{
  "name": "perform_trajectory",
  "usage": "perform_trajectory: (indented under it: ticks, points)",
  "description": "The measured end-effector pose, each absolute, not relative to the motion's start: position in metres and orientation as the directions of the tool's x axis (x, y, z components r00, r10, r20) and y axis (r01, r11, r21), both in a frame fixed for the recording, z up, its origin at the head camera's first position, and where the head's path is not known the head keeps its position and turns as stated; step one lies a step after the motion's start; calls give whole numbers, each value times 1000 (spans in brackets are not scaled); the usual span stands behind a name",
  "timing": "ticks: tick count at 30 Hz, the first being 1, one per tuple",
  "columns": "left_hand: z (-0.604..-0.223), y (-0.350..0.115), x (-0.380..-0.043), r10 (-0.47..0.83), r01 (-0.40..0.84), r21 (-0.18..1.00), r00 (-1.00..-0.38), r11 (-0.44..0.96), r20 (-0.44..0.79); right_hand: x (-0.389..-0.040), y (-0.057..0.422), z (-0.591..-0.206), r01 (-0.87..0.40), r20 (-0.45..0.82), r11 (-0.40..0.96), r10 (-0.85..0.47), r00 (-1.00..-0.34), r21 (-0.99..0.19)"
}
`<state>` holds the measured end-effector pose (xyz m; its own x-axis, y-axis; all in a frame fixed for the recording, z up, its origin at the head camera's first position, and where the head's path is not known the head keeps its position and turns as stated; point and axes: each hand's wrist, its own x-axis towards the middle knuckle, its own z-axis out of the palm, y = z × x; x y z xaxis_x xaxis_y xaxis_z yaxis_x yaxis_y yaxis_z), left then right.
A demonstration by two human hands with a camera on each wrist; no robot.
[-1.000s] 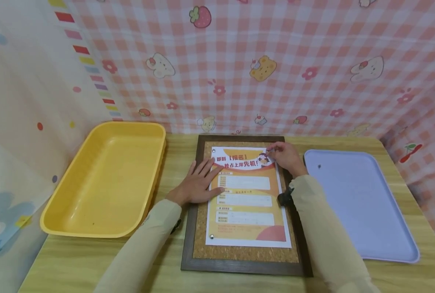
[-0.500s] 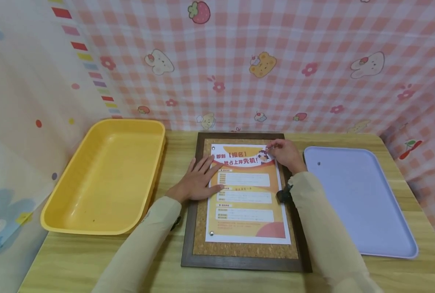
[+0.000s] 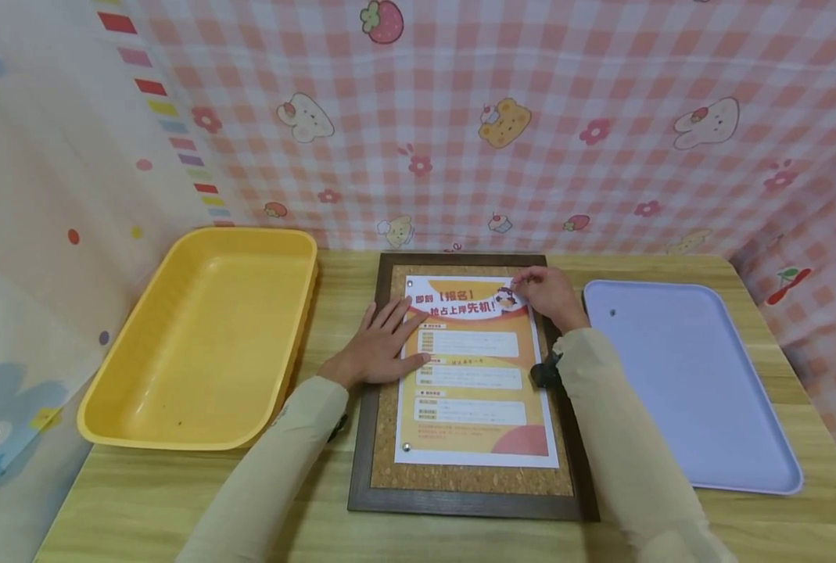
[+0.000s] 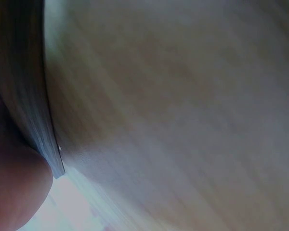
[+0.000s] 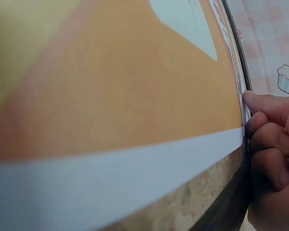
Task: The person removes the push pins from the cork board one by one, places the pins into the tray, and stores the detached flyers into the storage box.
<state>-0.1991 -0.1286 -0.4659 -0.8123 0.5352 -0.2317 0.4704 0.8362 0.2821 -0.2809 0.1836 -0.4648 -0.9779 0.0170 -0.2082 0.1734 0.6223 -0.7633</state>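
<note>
Pink-checked cloth (image 3: 418, 102) hangs beyond the left grip (image 3: 382, 348) and the right grip (image 3: 553, 297), with a wood-grain tabletop (image 3: 418, 543) spread beneath them. Directly under both grips lies a dark-framed cork board (image 3: 474, 504). A yellow tub (image 3: 206, 344) sits to the left of the left grip; a pale purple tray (image 3: 699, 383) lies to the right of the right grip. On the cork, a printed sheet (image 3: 475, 371) lies flat, its long axis running from beside the right grip down to the board's near side. From the right grip the sheet stretches leftward and nearer, its top right corner at those very fingertips, so the right is the closer to that corner. The left grip is released, fingers spread over the sheet's left edge. The right grip is curled, thumb and forefinger close together; I cannot tell whether they pinch anything. Smallest come an upper pin (image 3: 410, 284) just beyond the left grip, a lower pin (image 3: 407, 447) on its near side, and a small dark thing (image 3: 612, 313), perhaps another pin, on the tray right of the right grip
</note>
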Motion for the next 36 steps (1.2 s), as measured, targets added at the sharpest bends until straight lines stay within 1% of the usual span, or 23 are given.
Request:
perform_trajectory:
  ticks: [9,14,21,30,36]
  points:
    - [-466,-128,-199,532,472,269,-814,840,-235,-280,183,-464,177,-208,619,23,-978,-765]
    - [-468,-129,-200,539,473,291,-813,832,-221,-280,183,-463,181,-209,620,27,-978,-764]
    - [-472,-129,-201,532,466,285,-813,838,-236,-280,182,-463,195,-219,611,37,-975,-767]
    - [-467,-128,-199,526,465,268,-815,844,-242,-281,182,-464,181,-206,614,31,-978,-769]
    - [-468,-128,-200,529,465,278,-815,841,-236,-280,183,-464,175,-203,602,21,-979,-779]
